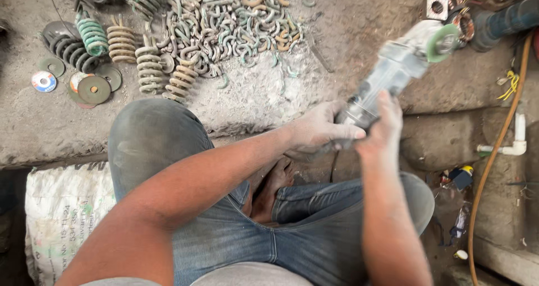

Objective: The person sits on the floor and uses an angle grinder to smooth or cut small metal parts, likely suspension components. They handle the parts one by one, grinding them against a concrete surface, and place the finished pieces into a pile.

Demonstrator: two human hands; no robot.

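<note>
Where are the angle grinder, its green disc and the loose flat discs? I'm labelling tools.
angle grinder (393, 72), head view, grey body.
green disc (443, 42), head view, disc face.
loose flat discs (93, 89), head view, largest disc's face.

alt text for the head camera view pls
Both hands, left hand and right hand, grip a grey angle grinder above the person's jeans-clad knees. On the dusty floor lie coil springs, cut metal rings and grinding discs.

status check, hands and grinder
Both hands, left and right, grip angle grinder. Disc raised off ground. Cut spring pieces piled ahead, apart.
</note>
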